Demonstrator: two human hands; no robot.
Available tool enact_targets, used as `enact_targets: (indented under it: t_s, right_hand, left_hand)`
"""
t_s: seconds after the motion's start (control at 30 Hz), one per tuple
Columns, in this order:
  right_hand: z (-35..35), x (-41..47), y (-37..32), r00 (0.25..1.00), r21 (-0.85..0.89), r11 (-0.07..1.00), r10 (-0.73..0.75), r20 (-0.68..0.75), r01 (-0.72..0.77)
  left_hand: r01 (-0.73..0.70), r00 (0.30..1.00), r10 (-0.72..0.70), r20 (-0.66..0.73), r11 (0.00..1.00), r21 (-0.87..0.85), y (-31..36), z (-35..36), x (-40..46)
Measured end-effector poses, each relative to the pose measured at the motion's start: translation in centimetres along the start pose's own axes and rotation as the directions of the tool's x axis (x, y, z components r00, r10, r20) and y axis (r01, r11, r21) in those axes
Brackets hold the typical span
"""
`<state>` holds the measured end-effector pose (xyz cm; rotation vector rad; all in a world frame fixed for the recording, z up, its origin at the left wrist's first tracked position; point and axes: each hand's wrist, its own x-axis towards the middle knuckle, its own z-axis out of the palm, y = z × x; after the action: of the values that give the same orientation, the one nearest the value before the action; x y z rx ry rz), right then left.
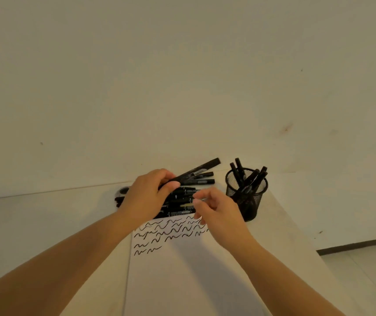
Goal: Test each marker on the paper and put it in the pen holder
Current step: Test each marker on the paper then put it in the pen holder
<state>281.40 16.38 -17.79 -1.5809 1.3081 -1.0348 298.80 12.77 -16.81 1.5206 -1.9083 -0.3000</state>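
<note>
- Marker [196,171]: light, stiff, smooth-barrelled; left hand [147,195] fingers clench its near end, far end tilted up over the pile [180,201].
- Right hand [214,209] fingers loosely curled, grasping nothing, beside the barrel.
- Pen holder [246,192] stands just right of them.

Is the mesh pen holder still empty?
No, the pen holder at the table's right already has several black markers standing in it.

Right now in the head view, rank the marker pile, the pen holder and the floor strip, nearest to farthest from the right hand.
1. marker pile, at the right hand fingertips, left.
2. pen holder, just right.
3. floor strip, far right, below the table.
</note>
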Motion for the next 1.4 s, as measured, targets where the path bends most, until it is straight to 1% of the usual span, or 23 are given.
enact_targets:
  t_s: [0.07, 0.13, 0.2, 0.3, 0.4, 0.47, 0.53, 0.6, 0.7, 0.77, 0.9, 0.93, 0.97, 1.0, 1.03, 1.07, 1.1, 1.13, 1.17, 1.2, 1.23, 1.3, 1.4]
  right_hand:
    - [1.1, -0.1, -0.3, 0.997, 0.227, 0.971, 0.073, 0.020, -0.075]
    - [1.8, -0.4, -0.6, 0.994, 0.338, 0.936, 0.079, 0.076, -0.100]
    - [2.5, -1.0, -0.7, 0.984, 0.397, 0.908, 0.071, 0.163, -0.131]
    - [3.7, -2.1, -0.7, 0.949, 0.446, 0.851, 0.169, 0.264, -0.276]
    - [4.6, -3.0, -0.6, 0.898, 0.421, 0.805, 0.297, 0.324, -0.418]
    - [5.2, -3.6, -0.3, 0.890, 0.397, 0.810, 0.310, 0.335, -0.431]
    - [5.8, -4.5, 0.0, 0.893, 0.401, 0.814, 0.292, 0.342, -0.420]
    - [6.6, -5.3, 0.5, 0.891, 0.414, 0.805, 0.288, 0.352, -0.424]
    - [7.2, -5.3, 0.9, 0.895, 0.432, 0.800, 0.274, 0.353, -0.416]
    - [7.3, -4.9, 0.9, 0.904, 0.446, 0.807, 0.238, 0.355, -0.387]
    - [7.4, -4.1, 0.7, 0.914, 0.474, 0.809, 0.180, 0.363, -0.348]
    - [6.9, -3.6, 0.9, 0.922, 0.523, 0.774, 0.201, 0.331, -0.356]
    - [5.9, -2.9, 1.3, 0.930, 0.609, 0.704, 0.244, 0.276, -0.365]
    - [4.4, -2.1, 1.8, 0.937, 0.689, 0.639, 0.288, 0.198, -0.343]
    - [2.9, -1.3, 2.2, 0.943, 0.729, 0.619, 0.314, 0.111, -0.292]
    - [1.9, -0.8, 2.4, 0.946, 0.707, 0.660, 0.321, 0.037, -0.252]
    - [1.5, -0.6, 2.8, 0.949, 0.631, 0.739, 0.314, -0.011, -0.237]
    - [1.7, -0.7, 2.9, 0.956, 0.504, 0.830, 0.291, -0.024, -0.240]
    - [2.5, -0.7, 2.9, 0.969, 0.360, 0.905, 0.245, -0.008, -0.226]
    - [3.6, -0.8, 2.6, 0.982, 0.232, 0.955, 0.184, 0.036, -0.187]
    - [4.7, -0.7, 2.3, 0.988, 0.156, 0.978, 0.129, 0.081, -0.140]
    - [6.4, -0.2, 1.9, 0.991, 0.142, 0.986, 0.074, 0.108, -0.089]
    - [8.1, 0.3, 1.9, 0.993, 0.218, 0.973, 0.050, 0.110, -0.073]
  left_hand:
    - [-0.011, 0.999, 0.013, 0.030, 0.999, -0.053, 0.8, -0.8, -2.4]
    - [-0.013, 0.997, 0.018, 0.073, 0.997, -0.076, 1.3, -1.5, -4.6]
    - [-0.013, 0.995, 0.017, 0.097, 0.999, -0.048, 1.4, -2.0, -6.6]
    - [-0.041, 0.994, 0.038, 0.099, 0.999, 0.028, 1.0, -2.2, -8.9]
    - [-0.137, 0.989, 0.123, 0.084, 0.972, 0.192, 0.3, -1.9, -10.8]
    - [-0.137, 0.989, 0.116, 0.096, 0.958, 0.253, -0.1, -2.0, -12.4]
    - [-0.088, 0.988, 0.053, 0.144, 0.965, 0.247, -0.5, -2.1, -13.9]
    - [-0.043, 0.975, 0.000, 0.220, 0.981, 0.189, -0.7, -2.2, -15.0]
    - [0.132, 0.935, -0.130, 0.331, 0.991, 0.017, -0.7, -2.4, -15.6]
    - [0.240, 0.906, -0.175, 0.386, 0.963, -0.126, -0.5, -2.7, -15.5]
    - [0.385, 0.842, -0.179, 0.510, 0.861, -0.332, -0.7, -3.2, -14.6]
    - [0.427, 0.816, -0.179, 0.549, 0.827, -0.365, -1.0, -3.3, -14.7]
    - [0.473, 0.792, -0.186, 0.581, 0.789, -0.393, -1.5, -3.5, -15.0]
    - [0.521, 0.776, -0.208, 0.595, 0.744, -0.419, -2.2, -3.8, -15.3]
    - [0.560, 0.775, -0.248, 0.581, 0.694, -0.452, -2.9, -4.1, -15.5]
    - [0.579, 0.789, -0.295, 0.539, 0.650, -0.492, -3.7, -4.4, -15.5]
    - [0.565, 0.815, -0.325, 0.480, 0.632, -0.531, -4.3, -4.5, -15.4]
    - [0.514, 0.852, -0.322, 0.413, 0.661, -0.547, -4.7, -4.5, -15.1]
    - [0.442, 0.892, -0.289, 0.348, 0.725, -0.528, -4.9, -4.2, -14.6]
    - [0.363, 0.923, -0.238, 0.301, 0.797, -0.483, -4.7, -3.7, -14.0]
    - [0.295, 0.942, -0.187, 0.277, 0.856, -0.425, -4.4, -3.0, -13.6]
    - [0.215, 0.953, -0.123, 0.277, 0.919, -0.331, -4.0, -1.6, -13.4]
    - [0.141, 0.955, -0.062, 0.290, 0.955, -0.261, -4.0, -0.2, -13.6]
